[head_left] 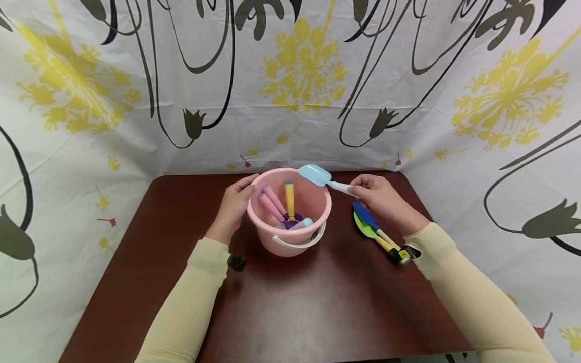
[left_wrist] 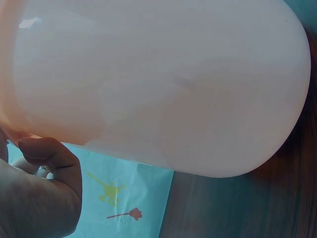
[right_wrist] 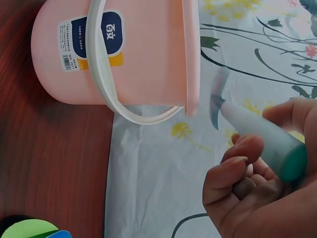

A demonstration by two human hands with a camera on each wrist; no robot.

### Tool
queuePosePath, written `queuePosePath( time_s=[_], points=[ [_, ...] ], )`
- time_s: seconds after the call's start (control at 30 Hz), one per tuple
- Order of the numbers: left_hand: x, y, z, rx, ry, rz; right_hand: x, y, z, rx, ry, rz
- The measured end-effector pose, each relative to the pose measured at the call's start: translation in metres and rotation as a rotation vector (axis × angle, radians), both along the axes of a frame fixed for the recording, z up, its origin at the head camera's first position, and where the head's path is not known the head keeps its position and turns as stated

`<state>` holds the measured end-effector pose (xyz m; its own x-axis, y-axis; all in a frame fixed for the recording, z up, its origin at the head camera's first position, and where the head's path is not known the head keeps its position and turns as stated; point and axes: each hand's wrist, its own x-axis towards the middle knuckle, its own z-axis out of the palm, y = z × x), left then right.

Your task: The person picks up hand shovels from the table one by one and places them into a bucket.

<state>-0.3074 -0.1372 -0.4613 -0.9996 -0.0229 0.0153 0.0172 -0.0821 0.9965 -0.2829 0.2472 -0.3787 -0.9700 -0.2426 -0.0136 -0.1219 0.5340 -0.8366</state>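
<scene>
A pink bucket (head_left: 272,242) stands on the table with its white handle (head_left: 313,242) hanging down the near side. My left hand (head_left: 232,207) grips the bucket's left rim; in the left wrist view its curled fingers (left_wrist: 49,153) meet the edge. With my right hand (head_left: 381,198) I pinch the white handle of a light blue toy shovel (head_left: 314,174), whose blade overlaps the bucket's far right rim. Inside the bucket are tools with pink handles (head_left: 271,204), a yellow handle (head_left: 290,199) and a pale, teal-tipped handle (head_left: 301,224); their heads are partly hidden.
Right of the bucket, a blue toy tool (head_left: 364,214) and a green one (head_left: 363,226) lie overlapping on the dark red table (head_left: 290,312), below my right hand. Patterned white cloth (head_left: 290,136) hangs behind the table and along both sides.
</scene>
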Motion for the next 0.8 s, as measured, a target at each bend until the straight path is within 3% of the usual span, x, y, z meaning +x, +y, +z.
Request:
queuePosePath(
  time_s=[0.47,0.8],
  points=[
    [0.001,0.001,0.001,0.0,0.003,0.0,-0.014,-0.022,0.004,0.11,0.036,0.134],
    [0.002,0.001,0.002,-0.022,-0.012,0.007,-0.029,-0.045,0.011,0.208,0.061,0.301]
  ],
)
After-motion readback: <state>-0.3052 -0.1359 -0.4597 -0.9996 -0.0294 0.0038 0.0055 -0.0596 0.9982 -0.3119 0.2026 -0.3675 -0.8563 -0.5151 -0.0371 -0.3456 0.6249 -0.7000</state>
